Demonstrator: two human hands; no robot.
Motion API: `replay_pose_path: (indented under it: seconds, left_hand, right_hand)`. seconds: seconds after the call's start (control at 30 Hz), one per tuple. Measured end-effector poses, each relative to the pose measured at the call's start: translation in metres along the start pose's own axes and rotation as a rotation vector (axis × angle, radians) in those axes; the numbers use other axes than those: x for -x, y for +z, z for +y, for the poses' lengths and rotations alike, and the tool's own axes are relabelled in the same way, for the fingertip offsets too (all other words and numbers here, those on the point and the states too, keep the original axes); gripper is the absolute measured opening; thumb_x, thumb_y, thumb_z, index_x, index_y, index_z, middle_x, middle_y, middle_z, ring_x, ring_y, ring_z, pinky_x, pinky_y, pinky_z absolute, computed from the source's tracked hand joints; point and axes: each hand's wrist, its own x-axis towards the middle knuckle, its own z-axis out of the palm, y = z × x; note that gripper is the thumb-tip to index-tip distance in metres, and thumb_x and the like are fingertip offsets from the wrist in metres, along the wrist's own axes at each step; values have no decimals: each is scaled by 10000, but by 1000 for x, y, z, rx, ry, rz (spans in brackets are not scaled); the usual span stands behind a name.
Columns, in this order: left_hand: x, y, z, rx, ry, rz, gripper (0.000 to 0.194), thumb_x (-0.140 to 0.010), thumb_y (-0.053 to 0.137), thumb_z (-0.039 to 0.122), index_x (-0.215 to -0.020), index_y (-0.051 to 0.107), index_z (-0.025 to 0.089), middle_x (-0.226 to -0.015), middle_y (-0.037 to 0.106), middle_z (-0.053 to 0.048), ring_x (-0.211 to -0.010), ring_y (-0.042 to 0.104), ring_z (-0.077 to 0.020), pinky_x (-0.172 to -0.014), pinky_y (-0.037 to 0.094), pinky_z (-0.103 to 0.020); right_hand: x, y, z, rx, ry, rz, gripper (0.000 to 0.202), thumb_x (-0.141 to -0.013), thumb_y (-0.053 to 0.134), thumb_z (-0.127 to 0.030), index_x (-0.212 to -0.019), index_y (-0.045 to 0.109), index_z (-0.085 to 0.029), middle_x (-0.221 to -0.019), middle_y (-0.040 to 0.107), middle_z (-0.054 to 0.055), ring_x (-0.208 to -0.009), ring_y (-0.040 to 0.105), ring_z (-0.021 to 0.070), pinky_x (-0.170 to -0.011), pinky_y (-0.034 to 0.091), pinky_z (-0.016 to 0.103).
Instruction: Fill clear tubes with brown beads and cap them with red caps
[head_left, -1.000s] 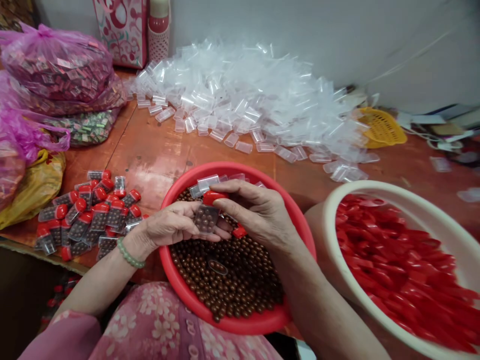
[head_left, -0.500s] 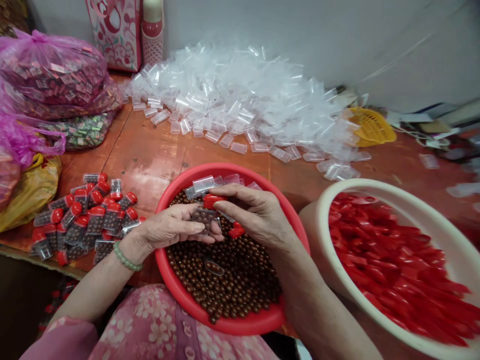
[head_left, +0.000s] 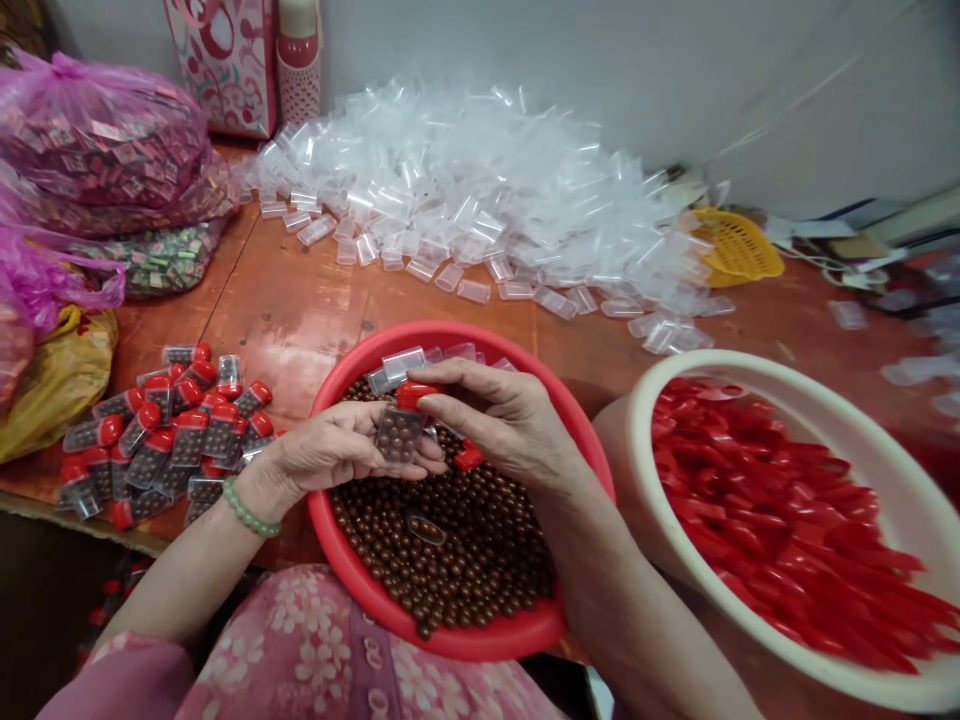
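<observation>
- Desk (head_left: 300, 290): under and beyond both hands; bears the whole layout, stock apparently grouped by kind for easy picking.
- Heap of clear cases (head_left: 465, 180): beyond the hands, loosely piled; likely set back to leave working room nearer the body.
- Cream tub (head_left: 720, 362): right of the right hand; its high wall confines the red caps (head_left: 780, 530) within that arm's reach.
- Red basin (head_left: 450, 333): directly beneath both hands, presumably to catch anything spilled. A few empty cases (head_left: 403, 366) lie inside its far edge, just beyond the fingers.
- Capped cases (head_left: 191, 440): piled left of the left hand, dark balls visible inside; separate from the clear heap, probably to avoid mixing.
- Left hand (head_left: 330, 440): palm partly open, supporting the filled case (head_left: 399, 435) against its fingers, mouth end up, probably to retain the contents.
- Right hand (head_left: 510, 420): thumb and forefinger pinch a red cap (head_left: 414, 393) at the case's mouth; seating cannot be told. Second cap (head_left: 469, 457) lies below its curled fingers; whether gripped, cannot tell.
- Brown balls (head_left: 465, 560): loose below the hands, contained by the basin wall.
</observation>
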Motion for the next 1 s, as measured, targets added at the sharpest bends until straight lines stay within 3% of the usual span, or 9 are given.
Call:
replay_pose_path:
  seconds: [0.33,0.57,0.8,1.0]
  left_hand:
    - [2,-1,0,0,13,-53,418,-677,596,51,-1090,641,90,-1095,718,-150,-1063,672,-245,-970,481,-353]
    - [1,0,0,5,22,-37,420,-684,619,58,-1102,643,94,-1066,728,-137,-1041,683,-222,-959,495,-325]
    - [-1,-4,-1,9,-7,-43,436,-666,635,59,-1099,636,102,-1062,727,-145,-1049,681,-238,-939,511,-335]
    - [-2,-3,0,-7,-13,-17,370,-724,668,110,-1094,647,108,-1052,727,-140,-1009,689,-215,-933,504,-314]
  right_hand:
    - [6,1,4,-14,-3,44,195,-820,703,-338,-992,731,-249,-955,753,28,-868,707,190,-797,577,335]
    - [5,10,1,-54,-6,193,192,-800,725,-351,-970,728,-260,-916,740,15,-823,694,173,-751,582,312]
    - [4,14,0,-9,3,137,199,-798,717,-400,-940,731,-260,-880,723,28,-822,692,197,-664,587,311]
    - [1,10,0,0,2,86,202,-802,715,-384,-951,735,-249,-913,734,32,-814,693,186,-686,589,308]
